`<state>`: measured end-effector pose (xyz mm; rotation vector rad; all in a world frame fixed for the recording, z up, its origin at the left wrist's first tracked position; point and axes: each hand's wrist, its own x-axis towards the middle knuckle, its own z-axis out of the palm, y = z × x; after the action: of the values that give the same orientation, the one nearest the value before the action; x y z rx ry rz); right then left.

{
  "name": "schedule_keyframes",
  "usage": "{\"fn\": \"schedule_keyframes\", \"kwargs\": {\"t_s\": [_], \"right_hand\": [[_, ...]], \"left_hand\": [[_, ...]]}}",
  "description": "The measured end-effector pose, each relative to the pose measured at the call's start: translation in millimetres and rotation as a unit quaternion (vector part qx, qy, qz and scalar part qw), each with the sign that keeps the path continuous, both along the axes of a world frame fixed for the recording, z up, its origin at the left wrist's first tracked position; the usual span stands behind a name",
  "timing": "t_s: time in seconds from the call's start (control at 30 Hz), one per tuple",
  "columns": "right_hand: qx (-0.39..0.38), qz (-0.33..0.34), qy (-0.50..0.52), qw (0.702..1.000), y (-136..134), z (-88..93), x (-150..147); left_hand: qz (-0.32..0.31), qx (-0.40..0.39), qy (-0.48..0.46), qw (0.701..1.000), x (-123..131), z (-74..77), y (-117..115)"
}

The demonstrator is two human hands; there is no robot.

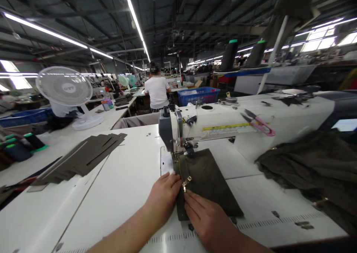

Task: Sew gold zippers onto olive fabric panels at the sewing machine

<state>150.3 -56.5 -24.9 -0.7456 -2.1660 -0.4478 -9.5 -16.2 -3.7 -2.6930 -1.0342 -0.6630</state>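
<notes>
A dark olive fabric piece lies flat under the presser foot of a white sewing machine. A zipper with gold-coloured teeth runs along its left part, and a gold zipper pull sits between my hands. My left hand rests at the fabric's left edge just below the needle area, fingers flat and slightly bent. Lower and to the right, my right hand lies on the fabric beside the zipper, fingers stretched out close together. Its thumb is hidden. Neither hand shows a grip around the cloth.
Stacked dark fabric strips lie left on the table. A white fan and thread cones stand beyond. Pink-handled thread snips rest against the machine. Bunched olive cloth is at right. Ahead sits a person near a blue crate.
</notes>
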Motion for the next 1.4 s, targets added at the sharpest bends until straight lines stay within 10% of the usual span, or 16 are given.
{"fn": "schedule_keyframes", "kwargs": {"t_s": [1.03,1.2,1.4], "right_hand": [[-0.108,0.013,-0.007,0.994,64.5,8.2,1.3],[-0.216,0.055,0.058,0.973,63.3,20.0,13.2],[-0.276,-0.198,0.042,0.94,94.1,19.7,6.7]], "left_hand": [[0.019,-0.059,-0.004,0.998,2.2,4.4,44.5],[0.03,-0.088,0.042,0.995,1.3,10.9,41.0],[0.068,-0.102,0.043,0.991,1.1,13.2,33.7]]}}
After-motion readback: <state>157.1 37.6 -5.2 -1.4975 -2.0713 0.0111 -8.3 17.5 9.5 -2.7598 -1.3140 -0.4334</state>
